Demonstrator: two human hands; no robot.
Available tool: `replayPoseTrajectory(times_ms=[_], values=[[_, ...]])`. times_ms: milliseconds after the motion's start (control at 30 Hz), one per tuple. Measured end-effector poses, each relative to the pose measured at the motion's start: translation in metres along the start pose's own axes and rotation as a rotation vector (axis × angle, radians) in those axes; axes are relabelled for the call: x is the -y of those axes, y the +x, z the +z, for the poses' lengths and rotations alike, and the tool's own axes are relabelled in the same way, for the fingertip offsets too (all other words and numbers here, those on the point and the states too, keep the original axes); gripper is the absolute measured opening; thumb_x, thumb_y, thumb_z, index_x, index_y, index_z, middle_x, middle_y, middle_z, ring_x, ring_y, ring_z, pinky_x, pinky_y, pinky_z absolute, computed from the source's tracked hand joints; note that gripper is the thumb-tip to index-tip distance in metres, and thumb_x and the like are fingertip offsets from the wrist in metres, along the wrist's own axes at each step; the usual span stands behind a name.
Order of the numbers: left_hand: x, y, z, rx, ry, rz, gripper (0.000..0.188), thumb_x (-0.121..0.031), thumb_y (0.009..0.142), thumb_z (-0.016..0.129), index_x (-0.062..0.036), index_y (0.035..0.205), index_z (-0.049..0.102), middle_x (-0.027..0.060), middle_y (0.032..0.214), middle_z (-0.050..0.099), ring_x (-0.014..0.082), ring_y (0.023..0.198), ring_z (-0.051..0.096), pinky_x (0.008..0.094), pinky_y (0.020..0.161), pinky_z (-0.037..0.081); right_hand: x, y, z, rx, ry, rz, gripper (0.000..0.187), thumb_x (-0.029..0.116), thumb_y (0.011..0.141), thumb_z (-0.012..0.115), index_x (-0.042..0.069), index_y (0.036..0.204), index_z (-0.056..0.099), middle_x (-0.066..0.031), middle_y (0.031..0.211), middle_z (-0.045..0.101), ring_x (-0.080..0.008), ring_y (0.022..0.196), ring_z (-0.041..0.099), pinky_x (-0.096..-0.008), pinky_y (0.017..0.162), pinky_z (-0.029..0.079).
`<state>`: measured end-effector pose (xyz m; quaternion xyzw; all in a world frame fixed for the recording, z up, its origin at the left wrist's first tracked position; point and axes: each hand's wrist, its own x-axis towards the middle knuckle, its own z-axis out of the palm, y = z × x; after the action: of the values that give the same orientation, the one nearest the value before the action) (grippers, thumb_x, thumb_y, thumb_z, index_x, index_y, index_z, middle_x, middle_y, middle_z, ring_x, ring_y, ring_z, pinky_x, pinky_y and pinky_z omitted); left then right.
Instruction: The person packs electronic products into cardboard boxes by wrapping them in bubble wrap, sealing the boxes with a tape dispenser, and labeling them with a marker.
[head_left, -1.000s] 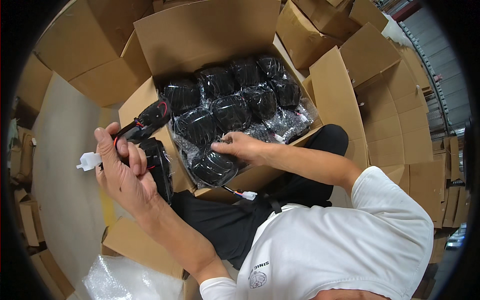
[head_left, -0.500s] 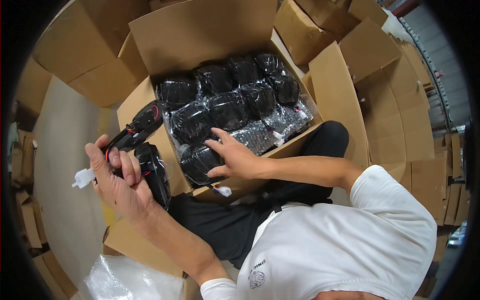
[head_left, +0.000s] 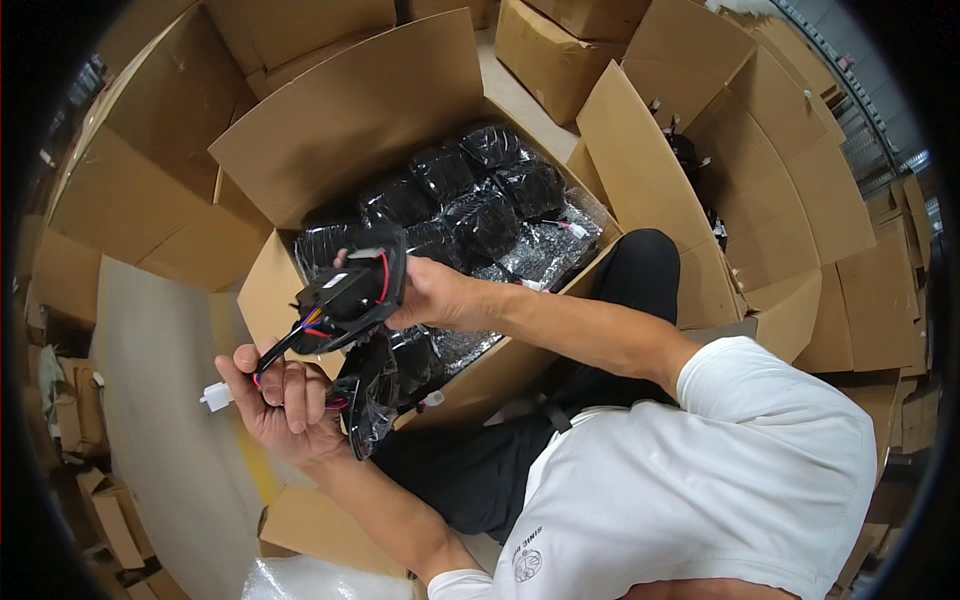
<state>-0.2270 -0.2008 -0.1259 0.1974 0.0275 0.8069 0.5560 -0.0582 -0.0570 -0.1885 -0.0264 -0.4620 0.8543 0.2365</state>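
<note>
Wires (head_left: 283,347) clamped in curled left hand (head_left: 292,408), black housing (head_left: 345,292) gripped at its edge by right hand (head_left: 437,293)

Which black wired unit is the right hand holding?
The black plastic unit with the curved red wire facing up; those in the brown cardboard box show film-wrapped domes.

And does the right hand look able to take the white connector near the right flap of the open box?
Probably not at once: the right hand appears to hold a black part, though nothing seems to lie over the white connector.
</note>
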Motion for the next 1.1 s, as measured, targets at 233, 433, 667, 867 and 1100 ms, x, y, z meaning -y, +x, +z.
replayPoseTrajectory(times_ms=[233,433,667,867,1100], values=[[-0.003,0.004,-0.017,-0.036,0.065,-0.012,0.041,-0.033,0.11,0.037,0.0031,0.112,0.057,0.0076,0.07,0.051,0.0066,0.034,0.034,0.0209,0.03,0.026,0.066,0.005,0.002,-0.048,-0.069,-0.225,0.088,0.017,0.074,0.09,-0.002,0.142,0.038,-0.01,0.14,0.052,-0.0184,0.128,0.054,-0.0366,0.111,0.045],[0.013,0.002,0.014,-0.49,0.578,-0.098,0.057,-0.043,0.109,0.038,0.0057,0.136,0.048,0.0171,0.082,0.068,0.0051,0.035,0.034,0.0183,0.031,0.026,0.085,-0.02,-0.003,-0.326,-0.05,-0.023,0.06,0.031,0.089,0.078,-0.007,0.128,0.052,-0.0126,0.117,0.067,-0.0183,0.105,0.067,-0.0349,0.095,0.055],[0.025,0.008,0.031,-0.568,1.088,0.05,0.049,-0.034,0.106,0.051,0.0108,0.125,0.057,0.0245,0.106,0.069,0.0026,0.041,0.04,0.0169,0.036,0.023,0.06,-0.091,-0.064,-0.574,0.12,0.471,0.045,0.032,0.093,0.073,-0.004,0.119,0.064,-0.0106,0.112,0.071,-0.0188,0.1,0.07,-0.0355,0.093,0.055],[0.022,0.012,0.017,-0.527,0.856,0.165,0.055,-0.041,0.108,0.043,0.0091,0.121,0.059,0.0239,0.106,0.069,0.0041,0.037,0.038,0.0166,0.032,0.024,-0.005,-0.095,-0.067,-0.651,-1.038,0.377,0.081,0.044,0.08,0.083,-0.012,0.13,0.052,-0.023,0.115,0.065,-0.0298,0.107,0.063,-0.0373,0.094,0.05],[0.01,0.012,-0.011,-0.085,0.479,0.108,0.059,-0.043,0.11,0.032,0.0071,0.129,0.057,0.0223,0.107,0.07,0.0049,0.036,0.035,0.0169,0.032,0.026,-0.006,-0.114,-0.061,-0.384,-1.696,0.159,0.091,0.049,0.074,0.082,-0.01,0.134,0.048,-0.0263,0.134,0.05,-0.0425,0.125,0.049,-0.046,0.107,0.039]])
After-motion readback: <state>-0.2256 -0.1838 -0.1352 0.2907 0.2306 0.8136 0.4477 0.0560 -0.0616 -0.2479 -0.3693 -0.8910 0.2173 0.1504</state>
